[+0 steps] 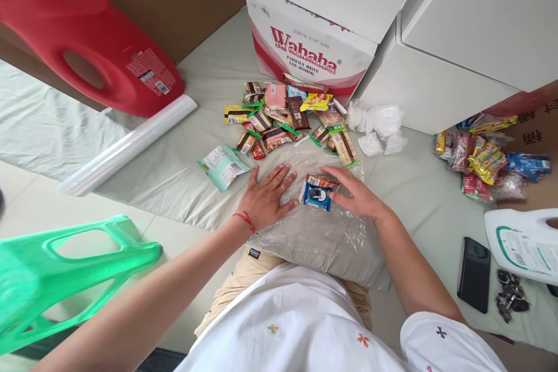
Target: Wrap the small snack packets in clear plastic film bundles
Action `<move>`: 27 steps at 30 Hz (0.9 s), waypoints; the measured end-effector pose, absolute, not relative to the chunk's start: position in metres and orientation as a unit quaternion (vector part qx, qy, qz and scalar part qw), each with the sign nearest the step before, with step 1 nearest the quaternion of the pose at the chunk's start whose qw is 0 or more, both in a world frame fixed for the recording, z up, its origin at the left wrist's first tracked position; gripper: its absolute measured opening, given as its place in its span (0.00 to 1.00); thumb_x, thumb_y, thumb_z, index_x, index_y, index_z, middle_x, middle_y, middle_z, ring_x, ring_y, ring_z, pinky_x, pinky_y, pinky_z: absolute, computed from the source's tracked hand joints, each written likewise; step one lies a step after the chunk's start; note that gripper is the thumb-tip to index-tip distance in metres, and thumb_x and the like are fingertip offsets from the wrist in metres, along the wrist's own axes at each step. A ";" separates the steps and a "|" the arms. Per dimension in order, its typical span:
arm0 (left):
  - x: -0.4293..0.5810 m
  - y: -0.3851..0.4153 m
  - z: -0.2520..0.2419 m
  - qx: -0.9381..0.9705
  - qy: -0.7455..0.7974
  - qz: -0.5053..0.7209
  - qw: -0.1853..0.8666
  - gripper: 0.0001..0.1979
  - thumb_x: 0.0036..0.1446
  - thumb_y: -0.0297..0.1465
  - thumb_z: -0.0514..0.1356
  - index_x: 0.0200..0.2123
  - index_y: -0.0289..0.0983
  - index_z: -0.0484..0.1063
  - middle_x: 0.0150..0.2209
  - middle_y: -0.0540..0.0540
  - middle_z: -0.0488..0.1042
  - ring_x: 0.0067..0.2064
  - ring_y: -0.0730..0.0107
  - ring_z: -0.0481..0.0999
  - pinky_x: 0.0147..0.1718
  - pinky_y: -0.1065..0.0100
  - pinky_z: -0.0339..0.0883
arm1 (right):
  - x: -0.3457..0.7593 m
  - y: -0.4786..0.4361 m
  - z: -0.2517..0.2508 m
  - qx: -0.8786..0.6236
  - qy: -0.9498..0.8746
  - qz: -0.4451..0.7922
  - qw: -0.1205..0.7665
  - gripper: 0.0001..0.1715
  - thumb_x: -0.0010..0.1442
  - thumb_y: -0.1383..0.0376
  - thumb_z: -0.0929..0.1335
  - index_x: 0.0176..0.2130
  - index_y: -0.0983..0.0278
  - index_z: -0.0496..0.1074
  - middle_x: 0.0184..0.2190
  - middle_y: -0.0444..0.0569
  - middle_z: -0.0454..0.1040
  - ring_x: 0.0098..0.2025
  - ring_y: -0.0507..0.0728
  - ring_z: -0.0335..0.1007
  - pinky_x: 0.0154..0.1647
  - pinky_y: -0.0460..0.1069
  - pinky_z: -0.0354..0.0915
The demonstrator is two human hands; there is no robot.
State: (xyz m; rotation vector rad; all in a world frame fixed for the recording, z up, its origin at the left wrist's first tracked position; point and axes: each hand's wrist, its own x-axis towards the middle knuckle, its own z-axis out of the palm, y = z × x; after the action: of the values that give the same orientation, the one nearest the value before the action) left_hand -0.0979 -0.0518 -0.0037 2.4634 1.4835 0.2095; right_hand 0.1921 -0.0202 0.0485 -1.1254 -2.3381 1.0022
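My left hand (267, 196) lies flat with its fingers spread, at the left edge of a clear plastic bag (344, 232). On the bag are a blue snack packet (318, 196) and, just behind it, a reddish-brown snack packet (321, 181). My right hand (358, 195) is at their right side, thumb and fingers apart; its thumb tip reaches the blue packet's edge, and I cannot tell whether it presses on it. A pale green snack pouch (223, 167) rests beyond my left fingertips. Behind the bag is a loose pile of small wrapped snacks (275, 138).
A Wahaha water carton (305, 46) stands behind the pile. Clear bagged items (377, 122) and bagged snacks (483, 157) lie to the right, with a phone (474, 274) and keys (511, 296). At left are a plastic roll (131, 145), red jug (104, 29) and green stool (26, 279).
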 end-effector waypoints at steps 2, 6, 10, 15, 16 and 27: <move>-0.098 -0.052 -0.004 0.846 0.512 0.074 0.127 0.37 0.70 0.52 0.49 0.76 0.45 0.51 0.76 0.40 0.50 0.75 0.45 0.55 0.71 0.31 0.26 | 0.186 -0.022 0.051 -0.356 -0.841 0.368 0.175 0.31 0.70 0.54 0.66 0.67 0.59 0.66 0.66 0.57 0.70 0.69 0.62 0.63 0.70 0.61 0.59; -0.097 -0.052 -0.004 0.847 0.510 0.078 0.125 0.37 0.69 0.53 0.49 0.76 0.44 0.51 0.76 0.39 0.51 0.75 0.44 0.56 0.71 0.30 0.28 | 0.179 -0.011 0.049 -0.430 -0.807 0.335 0.227 0.24 0.74 0.53 0.61 0.61 0.59 0.72 0.60 0.55 0.75 0.62 0.61 0.70 0.65 0.59 0.64; -0.099 -0.052 -0.003 0.849 0.508 0.075 0.123 0.38 0.70 0.53 0.49 0.76 0.44 0.51 0.76 0.38 0.51 0.75 0.44 0.56 0.70 0.30 0.29 | 0.174 0.021 0.042 -0.529 -0.803 0.190 0.198 0.24 0.72 0.60 0.62 0.62 0.64 0.72 0.56 0.59 0.77 0.61 0.65 0.67 0.64 0.62 0.63; -0.108 -0.052 -0.004 0.846 0.509 0.104 0.122 0.32 0.73 0.47 0.45 0.75 0.42 0.54 0.76 0.38 0.51 0.76 0.48 0.54 0.72 0.35 0.38 | 0.165 0.052 0.037 -0.532 -0.835 0.131 0.055 0.27 0.61 0.63 0.72 0.59 0.69 0.75 0.49 0.61 0.79 0.61 0.70 0.63 0.62 0.62 0.62; -0.109 -0.053 -0.005 0.838 0.519 0.122 0.119 0.32 0.73 0.45 0.45 0.75 0.41 0.54 0.76 0.38 0.52 0.76 0.49 0.54 0.72 0.37 0.40 | 0.165 0.055 0.037 -0.532 -0.833 0.142 0.051 0.22 0.61 0.64 0.72 0.53 0.68 0.78 0.44 0.58 0.80 0.57 0.68 0.65 0.59 0.60 0.63; -0.105 -0.040 -0.015 0.701 0.614 0.299 0.205 0.48 0.59 0.44 0.65 0.74 0.34 0.47 0.65 0.31 0.68 0.59 0.49 0.74 0.62 0.48 0.66 | 0.174 0.013 0.067 -0.413 -0.858 0.236 0.191 0.13 0.69 0.63 0.65 0.44 0.60 0.80 0.47 0.53 0.74 0.47 0.58 0.73 0.49 0.51 0.68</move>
State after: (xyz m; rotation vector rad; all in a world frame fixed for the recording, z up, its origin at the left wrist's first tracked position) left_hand -0.1050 -0.0404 -0.0146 1.9547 1.7135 0.8331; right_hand 0.1736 0.0126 0.0673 -1.1606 -2.4106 0.6627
